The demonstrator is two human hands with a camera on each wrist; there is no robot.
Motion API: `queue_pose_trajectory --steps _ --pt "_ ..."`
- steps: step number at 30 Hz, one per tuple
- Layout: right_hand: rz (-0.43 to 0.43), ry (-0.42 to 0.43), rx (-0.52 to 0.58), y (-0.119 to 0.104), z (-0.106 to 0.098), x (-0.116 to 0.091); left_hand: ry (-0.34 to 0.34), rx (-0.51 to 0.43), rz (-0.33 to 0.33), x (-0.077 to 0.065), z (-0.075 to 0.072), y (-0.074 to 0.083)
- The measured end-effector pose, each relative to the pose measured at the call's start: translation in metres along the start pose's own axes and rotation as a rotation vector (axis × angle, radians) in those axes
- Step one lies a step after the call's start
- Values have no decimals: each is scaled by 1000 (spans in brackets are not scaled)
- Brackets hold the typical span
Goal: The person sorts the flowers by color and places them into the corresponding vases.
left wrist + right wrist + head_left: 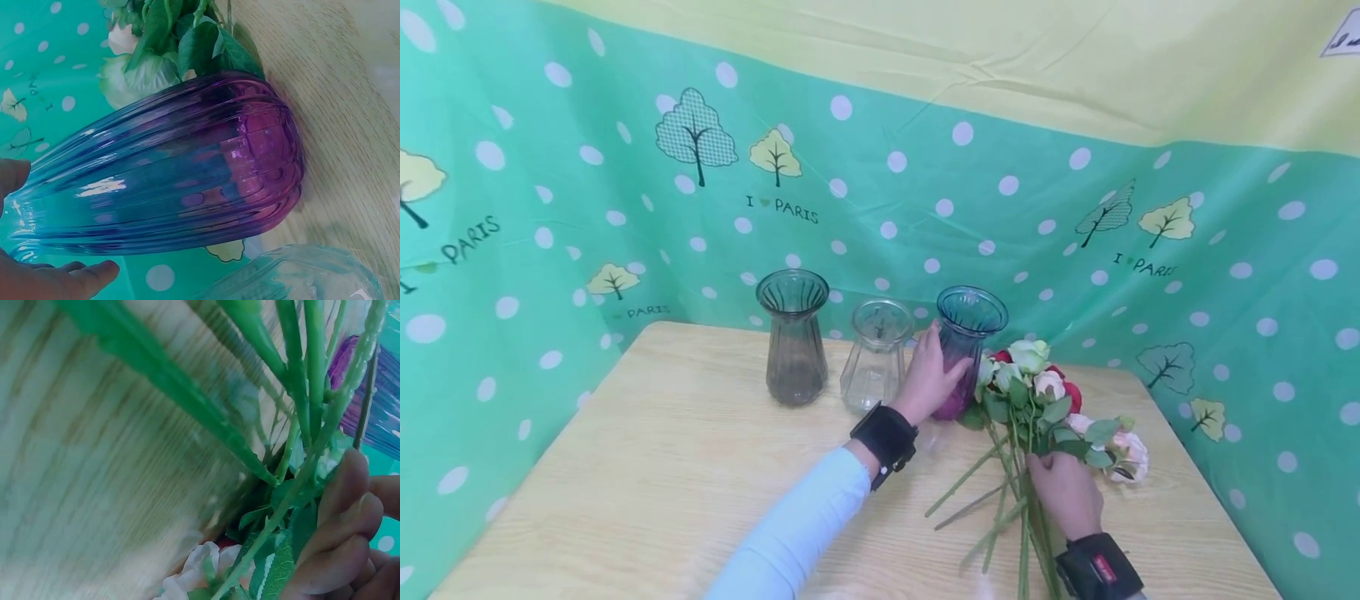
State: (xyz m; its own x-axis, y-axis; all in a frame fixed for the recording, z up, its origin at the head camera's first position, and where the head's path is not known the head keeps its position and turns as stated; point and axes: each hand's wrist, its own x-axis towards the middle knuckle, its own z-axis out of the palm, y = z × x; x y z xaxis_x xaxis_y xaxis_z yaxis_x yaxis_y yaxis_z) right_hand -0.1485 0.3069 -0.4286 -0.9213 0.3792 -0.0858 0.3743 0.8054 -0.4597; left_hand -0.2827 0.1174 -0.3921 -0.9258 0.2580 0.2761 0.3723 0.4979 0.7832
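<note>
My left hand grips a ribbed glass vase, blue above and purple at its base. In the left wrist view the thumb and fingers lie about the vase's narrow neck, and its base is near the tabletop. A bunch of artificial roses, white, pink and red with green leaves, lies right of the vase. The long green stems spread toward the front. My right hand is among the stems, fingers curled, pinching a thin stem in the right wrist view; leaves partly hide the hold.
A clear glass vase stands just left of the coloured one, and a grey glass vase stands farther left. All are on a light wooden table. A green dotted cloth hangs behind and at both sides.
</note>
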Motion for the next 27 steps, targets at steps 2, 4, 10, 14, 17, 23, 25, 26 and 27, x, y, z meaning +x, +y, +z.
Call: queue_pose_trajectory --steps 2,4,10,14,17,23,25,26,27 --pt "-13 17 17 1 -1 -1 3 2 -1 1 1 -1" --pt "-29 39 32 1 -3 -1 4 2 -1 2 1 -2" --pt "-61 123 45 -2 -7 -3 -16 0 -1 3 0 -2" --pt "-86 195 77 -3 -6 -4 -23 -15 -3 3 0 -1" --pt "-102 268 122 -4 -3 -4 -21 -17 6 3 1 -2" --pt "-75 342 240 -1 2 -3 -8 -19 24 4 2 -4" --pt "-57 347 294 0 2 -3 -9 -18 21 4 2 -4" --pt "-45 344 332 -1 1 -3 -9 -20 22 4 2 -5" --pt "-27 336 365 -1 1 -3 -9 -19 21 4 2 -5"
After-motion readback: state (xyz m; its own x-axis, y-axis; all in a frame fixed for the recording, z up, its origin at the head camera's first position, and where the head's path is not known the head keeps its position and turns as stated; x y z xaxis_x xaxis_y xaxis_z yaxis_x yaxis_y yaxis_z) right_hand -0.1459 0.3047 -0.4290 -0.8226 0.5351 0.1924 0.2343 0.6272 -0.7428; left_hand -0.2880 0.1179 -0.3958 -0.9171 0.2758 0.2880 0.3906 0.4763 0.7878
